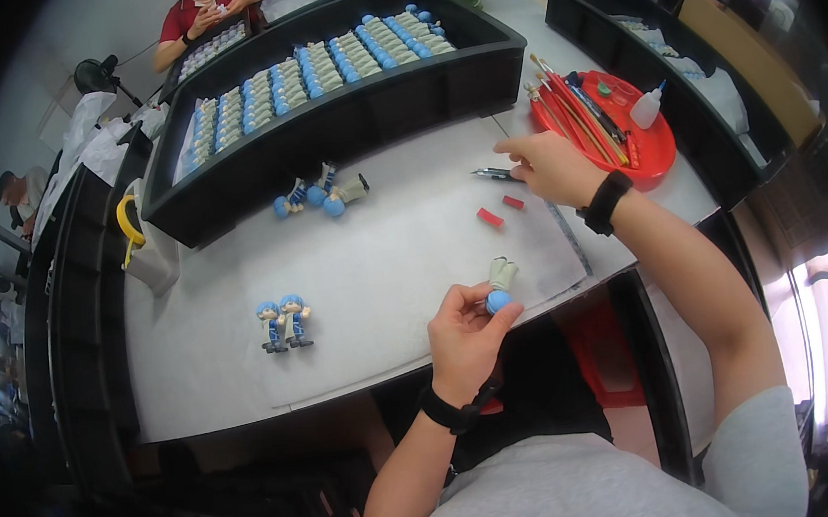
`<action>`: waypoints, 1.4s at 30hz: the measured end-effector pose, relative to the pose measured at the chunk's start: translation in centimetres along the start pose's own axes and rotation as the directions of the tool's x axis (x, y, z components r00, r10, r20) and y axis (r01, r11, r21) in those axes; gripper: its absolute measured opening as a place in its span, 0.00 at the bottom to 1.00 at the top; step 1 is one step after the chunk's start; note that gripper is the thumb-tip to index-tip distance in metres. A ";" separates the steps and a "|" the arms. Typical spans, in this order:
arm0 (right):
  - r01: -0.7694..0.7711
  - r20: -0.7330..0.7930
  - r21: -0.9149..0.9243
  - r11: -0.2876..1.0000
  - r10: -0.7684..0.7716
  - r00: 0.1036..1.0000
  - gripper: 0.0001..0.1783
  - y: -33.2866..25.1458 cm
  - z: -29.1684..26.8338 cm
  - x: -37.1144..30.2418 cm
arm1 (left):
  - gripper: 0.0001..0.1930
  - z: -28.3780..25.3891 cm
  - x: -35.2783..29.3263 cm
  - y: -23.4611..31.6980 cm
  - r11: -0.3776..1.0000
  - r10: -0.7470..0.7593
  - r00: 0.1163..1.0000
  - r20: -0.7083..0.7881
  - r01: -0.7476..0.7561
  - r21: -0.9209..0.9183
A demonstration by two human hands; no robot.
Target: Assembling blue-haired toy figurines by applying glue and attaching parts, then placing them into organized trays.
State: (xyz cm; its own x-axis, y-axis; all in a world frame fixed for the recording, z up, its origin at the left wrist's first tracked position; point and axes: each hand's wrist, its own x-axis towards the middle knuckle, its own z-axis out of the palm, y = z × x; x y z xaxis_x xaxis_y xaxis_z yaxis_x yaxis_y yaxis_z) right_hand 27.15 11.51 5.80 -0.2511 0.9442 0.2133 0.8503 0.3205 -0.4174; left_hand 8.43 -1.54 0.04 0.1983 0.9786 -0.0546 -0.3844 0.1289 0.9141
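Observation:
My left hand (464, 338) is closed around the blue head of a small toy figurine (501, 275), pinched between thumb and fingers near the table's front edge. Its pale cream body points away from me. My right hand (550, 171) hovers at the right, index finger extended, beside a slim dark craft knife or pen (494, 173); part of that tool is hidden by the hand, and I cannot tell whether they touch. Two small red blocks (490, 217) lie just below it. Two blue-haired figurines (284, 324) are at the left, with several more (323, 195) lying farther back.
A large black crate (340, 106) of figurines in rows spans the back. At the right are a red tray (659, 160) with brushes and a white squeeze bottle (647, 108), and another black crate (613, 50). A white jug-like container (150, 259) stands left. Across the table, a person in red works.

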 end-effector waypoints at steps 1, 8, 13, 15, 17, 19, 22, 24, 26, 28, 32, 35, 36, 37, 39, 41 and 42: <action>0.050 0.050 -0.092 0.994 -0.045 0.998 0.12 0.2 0.3 0.2 | 0.13 0.1 0.0 -0.1 1.000 -0.004 1.000 -0.016 0.004 0.022; 0.115 0.069 -0.147 0.982 -0.106 0.992 0.17 2.1 0.3 -0.4 | 0.10 0.9 0.0 -0.6 0.998 0.049 0.998 -0.026 -0.048 0.052; 0.106 -0.115 0.117 0.988 -0.092 0.989 0.23 -2.2 -1.3 -4.2 | 0.13 0.5 -0.4 -0.4 0.970 0.055 0.997 -0.048 -0.042 0.240; 0.146 -0.084 0.195 0.970 -0.131 0.988 0.24 -3.3 -1.6 -6.3 | 0.15 0.6 -0.4 -0.1 0.957 0.046 0.998 -0.042 -0.032 0.288; 0.111 -0.075 0.241 0.964 -0.096 0.993 0.18 -4.4 -1.4 -8.2 | 0.15 0.7 -0.3 0.0 0.945 0.076 0.997 -0.031 -0.062 0.320; 0.107 -0.038 0.193 0.975 -0.101 0.994 0.14 -4.3 -0.9 -9.7 | 0.15 0.7 -0.3 0.2 0.945 0.077 0.997 -0.019 -0.067 0.320; 0.079 -0.047 0.099 0.992 -0.075 0.996 0.07 -4.9 -0.1 -10.8 | 0.15 0.7 -0.2 0.0 0.949 0.076 0.997 -0.015 -0.068 0.308; 0.076 -0.127 0.050 0.996 -0.069 0.990 0.05 -5.1 0.4 -10.9 | 0.15 0.7 -0.2 0.0 0.953 0.073 0.997 -0.020 -0.064 0.297; 0.093 -0.117 0.028 0.995 -0.089 0.989 0.06 -5.0 0.3 -10.7 | 0.15 0.8 -0.3 0.2 0.961 0.058 0.998 -0.018 -0.051 0.272; 0.110 -0.107 0.003 0.994 -0.109 0.988 0.06 -4.8 0.2 -10.3 | 0.15 0.5 -0.3 0.1 0.963 0.043 0.999 -0.012 -0.039 0.268; 0.258 -0.077 -0.024 0.966 -0.259 0.963 0.09 -3.7 -0.3 -9.2 | 0.14 -0.2 0.1 0.3 0.977 -0.042 0.999 0.032 0.034 0.213; 0.339 -0.060 -0.037 0.940 -0.341 0.938 0.11 -3.1 -0.7 -9.0 | 0.13 -0.6 0.2 0.5 0.981 -0.073 0.996 0.056 0.062 0.187; 0.371 -0.066 -0.046 0.927 -0.374 0.925 0.11 -2.9 -0.7 -9.0 | 0.13 -0.4 0.2 0.6 0.981 -0.073 0.996 0.055 0.062 0.184; 0.371 -0.064 -0.046 0.927 -0.374 0.925 0.11 -2.7 -0.7 -9.2 | 0.12 -0.2 0.1 0.7 0.984 -0.062 0.998 0.027 0.057 0.167; 0.421 -0.075 -0.058 0.905 -0.424 0.902 0.12 -2.3 -0.5 -9.4 | 0.11 -0.1 0.2 0.8 0.988 -0.053 0.999 0.000 0.052 0.148; 0.421 -0.091 -0.075 0.904 -0.426 0.900 0.12 -2.2 -0.3 -9.7 | 0.11 -0.3 0.2 0.8 0.980 -0.063 0.998 0.014 0.059 0.189; 0.421 -0.109 -0.092 0.902 -0.429 0.897 0.12 -2.2 -0.2 -9.8 | 0.11 -0.3 0.3 0.9 0.980 -0.064 0.998 0.014 0.060 0.189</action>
State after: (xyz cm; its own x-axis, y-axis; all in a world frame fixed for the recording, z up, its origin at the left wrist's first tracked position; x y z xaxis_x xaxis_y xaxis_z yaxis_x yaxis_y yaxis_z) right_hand 27.88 1.52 4.79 -0.5399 0.7007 0.4664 0.7040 0.6796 -0.2061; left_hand 7.90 -1.09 0.76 0.2355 0.9659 -0.1073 -0.1948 0.1551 0.9685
